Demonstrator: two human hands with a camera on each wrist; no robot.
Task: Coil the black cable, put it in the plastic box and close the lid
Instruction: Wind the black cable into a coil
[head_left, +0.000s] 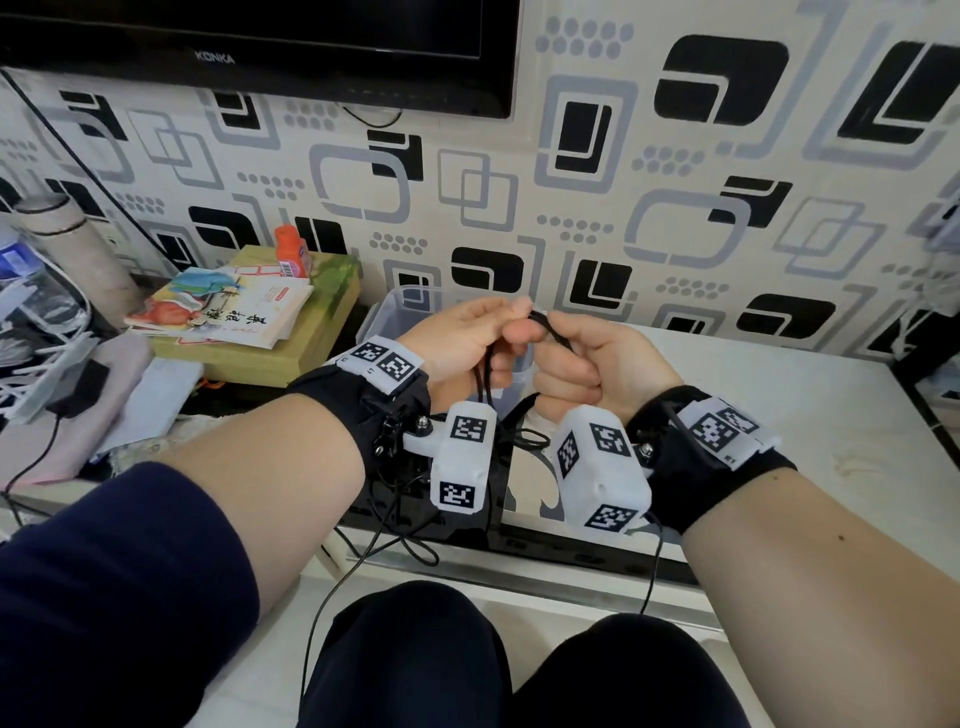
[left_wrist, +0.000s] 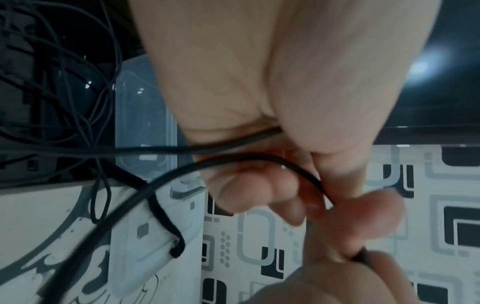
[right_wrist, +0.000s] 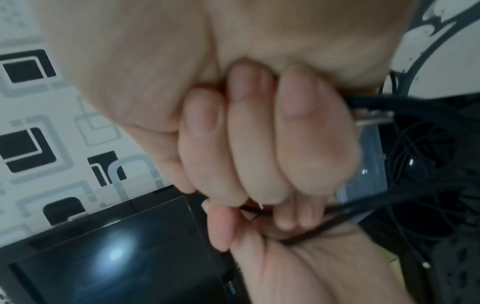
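Observation:
A thin black cable (head_left: 551, 330) runs between my two hands, which are held together above the table's left end. My left hand (head_left: 467, 338) pinches it between thumb and fingers, and loops hang down from that hand (head_left: 485, 376). My right hand (head_left: 587, 358) is curled into a fist and grips the cable just right of the left thumb. The left wrist view shows the cable (left_wrist: 233, 159) curving under my left hand (left_wrist: 259, 82). Seen from the right wrist, my right hand (right_wrist: 259, 144) is bunched, with the cable (right_wrist: 311, 232) beyond it. The clear plastic box (head_left: 397, 306) stands open behind my left hand.
A television (head_left: 249, 47) hangs on the patterned wall above. Books on a yellow box (head_left: 249, 312) and an orange bottle (head_left: 292, 252) lie to the left. The white table top (head_left: 779, 405) stretches right. Thin wires (head_left: 405, 545) dangle below my wrists, over my knees.

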